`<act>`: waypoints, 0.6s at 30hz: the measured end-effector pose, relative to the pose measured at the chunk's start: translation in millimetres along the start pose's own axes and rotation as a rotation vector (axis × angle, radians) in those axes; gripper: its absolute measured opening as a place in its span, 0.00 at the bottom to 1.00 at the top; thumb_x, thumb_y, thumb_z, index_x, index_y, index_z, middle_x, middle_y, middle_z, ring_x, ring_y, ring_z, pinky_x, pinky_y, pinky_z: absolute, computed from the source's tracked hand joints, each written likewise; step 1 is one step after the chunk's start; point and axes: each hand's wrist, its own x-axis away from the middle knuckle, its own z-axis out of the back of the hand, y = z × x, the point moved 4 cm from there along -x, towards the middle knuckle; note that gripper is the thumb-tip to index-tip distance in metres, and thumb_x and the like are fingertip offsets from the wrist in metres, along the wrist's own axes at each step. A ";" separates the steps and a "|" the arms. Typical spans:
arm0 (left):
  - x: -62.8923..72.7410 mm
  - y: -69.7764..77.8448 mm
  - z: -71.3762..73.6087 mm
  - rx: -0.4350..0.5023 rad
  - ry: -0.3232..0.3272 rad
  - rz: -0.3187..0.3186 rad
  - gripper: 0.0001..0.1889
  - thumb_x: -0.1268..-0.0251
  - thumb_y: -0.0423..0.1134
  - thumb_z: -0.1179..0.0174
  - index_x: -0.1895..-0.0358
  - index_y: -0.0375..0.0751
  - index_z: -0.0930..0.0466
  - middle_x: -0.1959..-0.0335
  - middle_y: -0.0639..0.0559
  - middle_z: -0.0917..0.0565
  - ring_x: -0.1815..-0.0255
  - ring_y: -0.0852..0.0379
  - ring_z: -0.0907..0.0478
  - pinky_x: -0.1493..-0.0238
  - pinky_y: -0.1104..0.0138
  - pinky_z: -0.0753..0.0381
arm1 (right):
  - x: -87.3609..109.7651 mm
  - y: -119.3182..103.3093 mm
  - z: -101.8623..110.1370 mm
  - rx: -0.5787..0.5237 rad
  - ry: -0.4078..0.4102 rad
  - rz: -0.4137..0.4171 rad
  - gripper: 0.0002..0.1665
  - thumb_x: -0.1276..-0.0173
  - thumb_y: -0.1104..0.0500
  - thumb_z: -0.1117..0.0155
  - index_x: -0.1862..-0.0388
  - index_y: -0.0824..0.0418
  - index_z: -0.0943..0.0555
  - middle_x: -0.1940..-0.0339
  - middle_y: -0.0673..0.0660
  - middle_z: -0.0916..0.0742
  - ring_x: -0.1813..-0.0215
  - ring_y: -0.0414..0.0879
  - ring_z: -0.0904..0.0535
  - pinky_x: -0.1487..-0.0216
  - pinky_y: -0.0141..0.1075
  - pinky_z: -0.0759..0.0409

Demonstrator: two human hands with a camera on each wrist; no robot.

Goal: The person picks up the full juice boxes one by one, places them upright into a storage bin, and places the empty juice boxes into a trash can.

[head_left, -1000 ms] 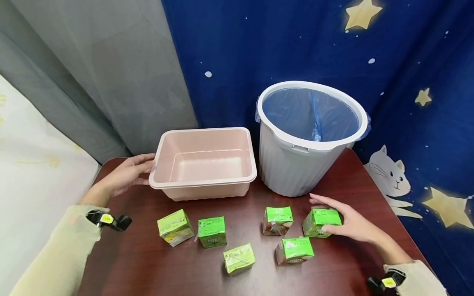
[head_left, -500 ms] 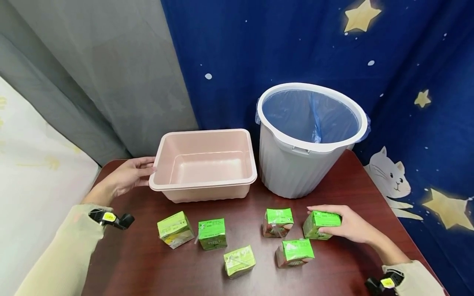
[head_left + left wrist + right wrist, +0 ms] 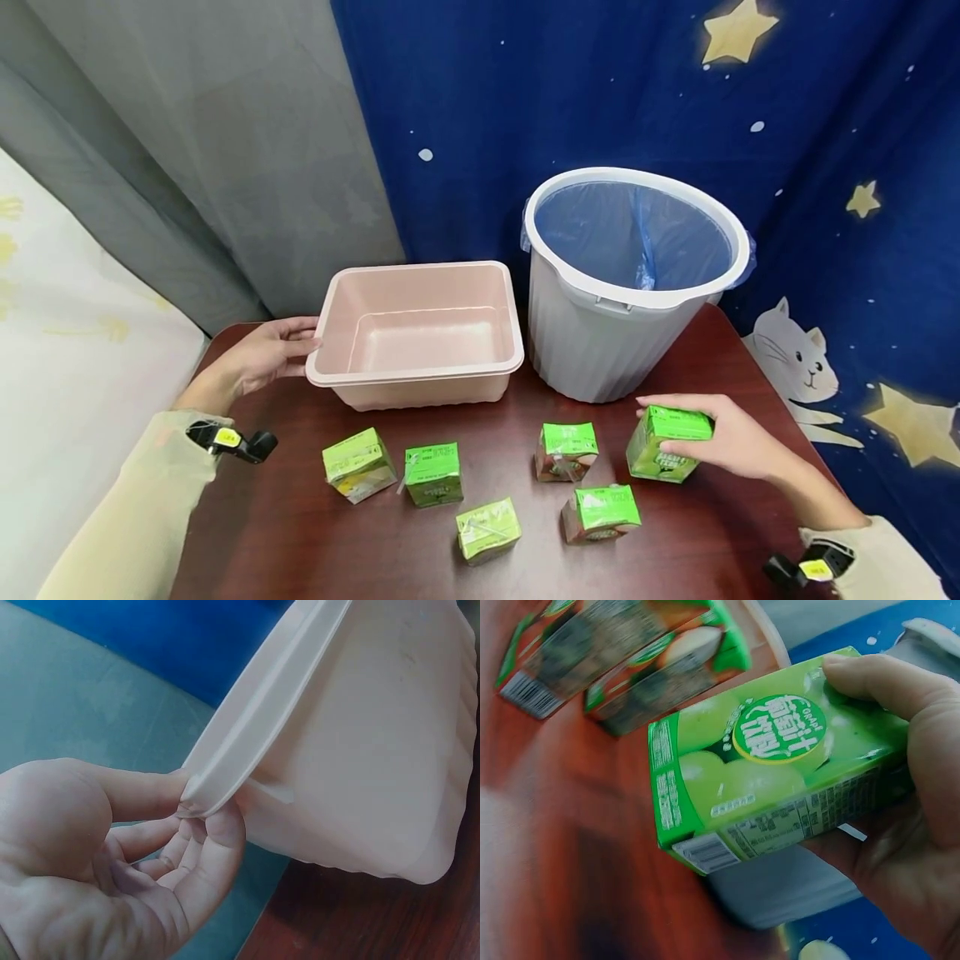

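Note:
At the right of the head view, my right hand (image 3: 738,442) grips a green grape juice box (image 3: 663,454) near its top, thumb on one broad face and fingers behind. The right wrist view shows the printed front of this juice box (image 3: 772,761), with its lower end over the blurred table. My left hand (image 3: 273,354) pinches the left rim of a pink plastic basin (image 3: 420,377), which has nothing in it. Close up in the left wrist view, the thumb lies on the outside of the rim (image 3: 255,712) and curled fingers come from underneath.
Several more juice boxes stand on the dark red table (image 3: 285,533): a yellow-green one (image 3: 360,465) and a green one (image 3: 433,475) left, another yellow-green one (image 3: 487,531) in front, two reddish ones (image 3: 566,452) nearer the right hand. Behind them stands a grey bin (image 3: 592,350) with a blue liner.
My right hand has closed on the grape juice box and raised it slightly, up and to the right. My left hand keeps its place at the basin's rim.

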 end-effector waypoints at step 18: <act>-1.3 0.6 0.1 -0.021 0.008 0.024 0.35 0.21 0.34 0.45 0.22 0.25 0.51 0.41 0.46 0.26 0.54 0.63 0.18 0.54 0.64 0.13 | -51.0 -91.8 20.0 0.081 -0.045 0.007 0.31 0.36 0.63 0.24 0.33 0.55 0.19 0.44 0.48 0.12 0.50 0.38 0.17 0.59 0.33 0.15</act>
